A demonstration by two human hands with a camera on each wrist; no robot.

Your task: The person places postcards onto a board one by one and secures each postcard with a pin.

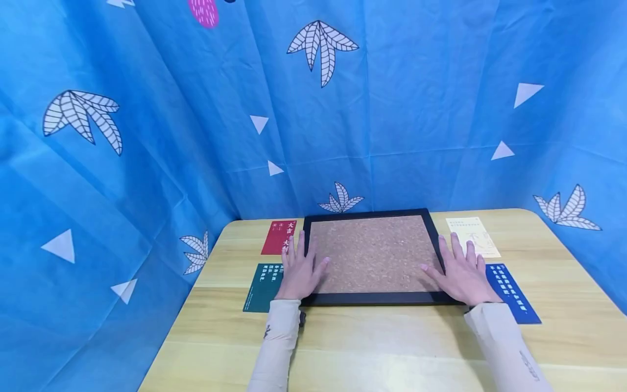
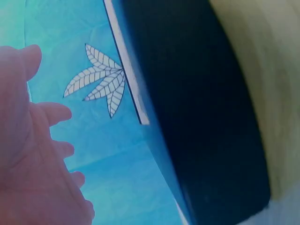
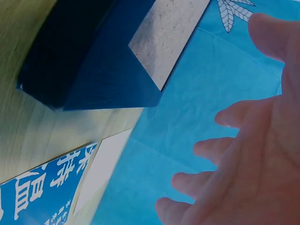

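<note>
A cork board [image 1: 372, 256] with a black frame [image 1: 372, 298] lies flat on the wooden table. Over its left edge is my left hand [image 1: 300, 275], fingers straight and spread, holding nothing. My right hand [image 1: 462, 277] is spread in the same way at the right edge. Both wrist views show the left palm [image 2: 33, 154] and right palm [image 3: 248, 173] raised apart from the thick dark frame side. Under or beside the left hand are a red card [image 1: 276, 237] and a green card [image 1: 259, 288], partly covered. Near the right hand lie a cream card [image 1: 480, 234] and a blue card [image 1: 511, 294].
The light wooden table [image 1: 362, 348] has rounded far corners. Blue fabric [image 1: 416, 109] with white leaf and triangle prints hangs behind the table and along its left and right sides. White print marks the cards.
</note>
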